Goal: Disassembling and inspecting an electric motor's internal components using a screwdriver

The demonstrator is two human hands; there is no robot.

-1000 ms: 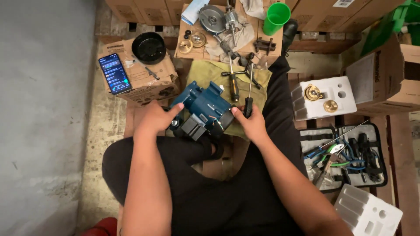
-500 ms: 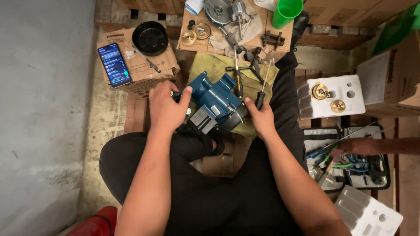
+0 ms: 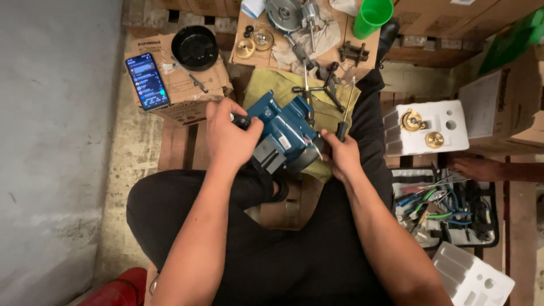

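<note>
Gripping blue cast-metal motor housing [image 3: 283, 133], boxy, ribbed, resting on olive cloth [image 3: 277, 88] over lap: left hand [image 3: 229, 136], fingers curled over top. Right hand [image 3: 341, 156] pinches black-handled screwdriver [image 3: 343, 122], slim steel shaft, at housing's right edge.

The motor housing [image 3: 283, 133] is blue with a grey terminal box, resting on an olive-yellow cloth [image 3: 277, 88], beside a green plastic cup [image 3: 372, 17], brass fittings [image 3: 412, 120] in white foam, and a black round cover [image 3: 195, 47].

Both arms reach forward; left hand [image 3: 229, 136] and right hand [image 3: 341, 156] curled, fingers closed.
</note>
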